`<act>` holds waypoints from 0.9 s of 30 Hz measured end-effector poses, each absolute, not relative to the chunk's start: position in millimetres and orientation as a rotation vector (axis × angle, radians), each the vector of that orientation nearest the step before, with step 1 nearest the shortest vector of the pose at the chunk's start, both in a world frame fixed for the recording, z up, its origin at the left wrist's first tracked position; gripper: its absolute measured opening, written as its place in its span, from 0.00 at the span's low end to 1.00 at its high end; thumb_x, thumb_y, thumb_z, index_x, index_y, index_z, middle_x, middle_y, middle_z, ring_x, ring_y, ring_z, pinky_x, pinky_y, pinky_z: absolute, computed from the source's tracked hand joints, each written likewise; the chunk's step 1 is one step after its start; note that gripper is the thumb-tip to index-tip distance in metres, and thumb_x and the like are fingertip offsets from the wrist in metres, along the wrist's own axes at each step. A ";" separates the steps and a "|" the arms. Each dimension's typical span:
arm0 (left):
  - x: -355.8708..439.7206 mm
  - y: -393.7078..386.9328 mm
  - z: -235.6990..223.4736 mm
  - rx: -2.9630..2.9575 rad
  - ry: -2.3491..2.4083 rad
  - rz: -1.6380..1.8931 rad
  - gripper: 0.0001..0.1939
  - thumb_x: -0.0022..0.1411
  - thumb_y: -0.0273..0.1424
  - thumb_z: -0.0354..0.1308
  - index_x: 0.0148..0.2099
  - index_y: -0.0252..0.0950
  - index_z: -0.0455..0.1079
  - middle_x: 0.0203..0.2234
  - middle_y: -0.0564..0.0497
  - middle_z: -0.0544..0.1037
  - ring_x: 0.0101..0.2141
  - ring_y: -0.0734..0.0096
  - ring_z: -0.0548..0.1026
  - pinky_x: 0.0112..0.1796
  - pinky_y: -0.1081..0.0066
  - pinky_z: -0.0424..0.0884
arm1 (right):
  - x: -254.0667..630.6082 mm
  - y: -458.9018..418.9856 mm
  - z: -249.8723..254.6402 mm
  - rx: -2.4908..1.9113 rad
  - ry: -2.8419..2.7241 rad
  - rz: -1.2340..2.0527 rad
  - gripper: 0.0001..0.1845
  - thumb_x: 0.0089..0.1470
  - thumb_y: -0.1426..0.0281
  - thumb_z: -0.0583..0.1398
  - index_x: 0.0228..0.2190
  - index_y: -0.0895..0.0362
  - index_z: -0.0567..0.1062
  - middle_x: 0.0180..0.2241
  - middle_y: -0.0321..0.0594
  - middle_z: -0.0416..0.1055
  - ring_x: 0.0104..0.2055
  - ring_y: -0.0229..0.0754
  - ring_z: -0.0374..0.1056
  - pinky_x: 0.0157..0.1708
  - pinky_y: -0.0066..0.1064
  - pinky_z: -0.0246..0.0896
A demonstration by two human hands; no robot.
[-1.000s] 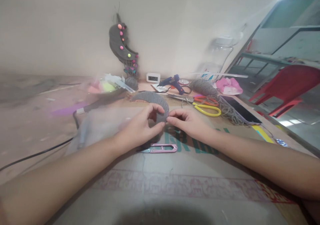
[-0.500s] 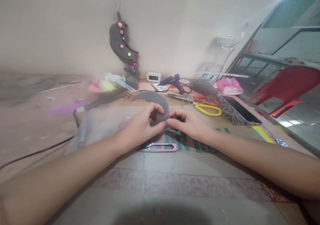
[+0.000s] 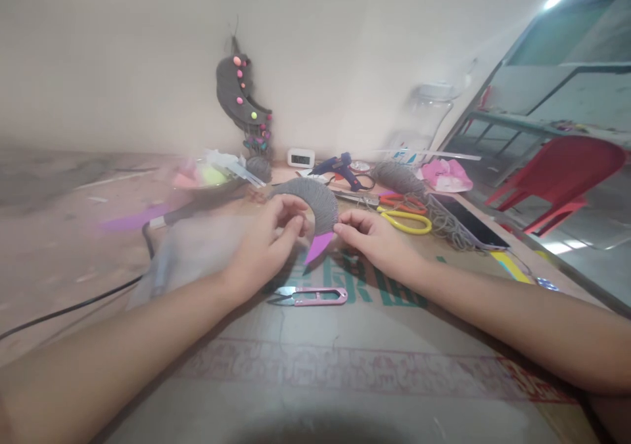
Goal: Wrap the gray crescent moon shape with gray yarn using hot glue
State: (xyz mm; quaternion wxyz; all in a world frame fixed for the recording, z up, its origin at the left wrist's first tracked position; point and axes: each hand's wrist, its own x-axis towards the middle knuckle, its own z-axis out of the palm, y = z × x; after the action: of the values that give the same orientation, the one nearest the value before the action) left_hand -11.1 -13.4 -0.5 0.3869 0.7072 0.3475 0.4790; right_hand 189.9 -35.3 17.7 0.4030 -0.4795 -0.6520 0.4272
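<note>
A crescent wrapped in grey yarn (image 3: 323, 206) is held up above the table, its lower tip a bare purple point (image 3: 318, 248). My right hand (image 3: 372, 237) pinches the outer edge near where the wrapping ends, thumb and index finger together. Inside the curve is my left hand (image 3: 271, 237), its fingers bent and the thumb close to the index finger; it overlaps the upper part of the crescent. Whatever lies between those left fingertips is hidden. Just below the hands, a pair of pink thread snips (image 3: 320, 296) lies on the printed covering.
Behind the hands are a blue glue gun (image 3: 340, 168), yellow-and-orange-handled scissors (image 3: 407, 221), a grey yarn skein (image 3: 399, 176), a phone (image 3: 468, 221) and a small clock (image 3: 300, 158). A decorated crescent (image 3: 234, 92) hangs on the wall. A black cable (image 3: 73, 305) runs at left.
My left thumb and fingers have moved up and left from the crescent's lower end, uncovering the purple tip. My right hand stays at its outer edge. The view has shifted slightly.
</note>
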 end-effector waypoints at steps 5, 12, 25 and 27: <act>-11.6 -6.6 -3.2 1.732 0.866 1.209 0.09 0.67 0.34 0.52 0.45 0.36 0.67 0.38 0.49 0.77 0.40 0.69 0.77 0.42 0.67 0.74 | 189.7 -35.0 18.1 -1.210 -1.657 1.043 0.14 0.53 0.58 0.61 0.30 0.57 0.70 0.25 0.31 0.63 0.24 0.32 0.55 0.24 0.27 0.52; -12.7 -5.8 -0.7 1.717 0.950 1.090 0.11 0.65 0.38 0.55 0.42 0.35 0.70 0.37 0.48 0.79 0.40 0.67 0.78 0.44 0.66 0.73 | 189.4 -36.7 19.4 -1.237 -1.661 1.026 0.15 0.53 0.58 0.61 0.30 0.57 0.70 0.25 0.31 0.64 0.24 0.32 0.56 0.24 0.27 0.53; -15.3 -4.2 0.2 1.899 0.992 1.006 0.12 0.67 0.36 0.51 0.31 0.37 0.65 0.27 0.54 0.71 0.30 0.72 0.68 0.34 0.70 0.63 | 189.3 -35.3 19.5 -1.233 -1.705 0.978 0.11 0.53 0.61 0.60 0.29 0.56 0.69 0.24 0.30 0.63 0.23 0.33 0.55 0.24 0.27 0.51; -15.1 -3.8 -2.8 1.923 0.961 1.005 0.14 0.69 0.37 0.48 0.31 0.37 0.64 0.26 0.55 0.69 0.29 0.72 0.67 0.33 0.70 0.62 | 189.0 -35.3 19.5 -1.223 -1.724 0.973 0.10 0.53 0.62 0.60 0.28 0.56 0.68 0.23 0.30 0.63 0.23 0.32 0.55 0.23 0.27 0.51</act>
State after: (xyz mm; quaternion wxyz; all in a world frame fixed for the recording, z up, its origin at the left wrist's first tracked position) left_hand -15.1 -3.8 -2.8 0.3749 0.7511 0.3756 0.3927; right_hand 189.0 -35.3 19.5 0.3962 -0.4826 -0.6802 0.3840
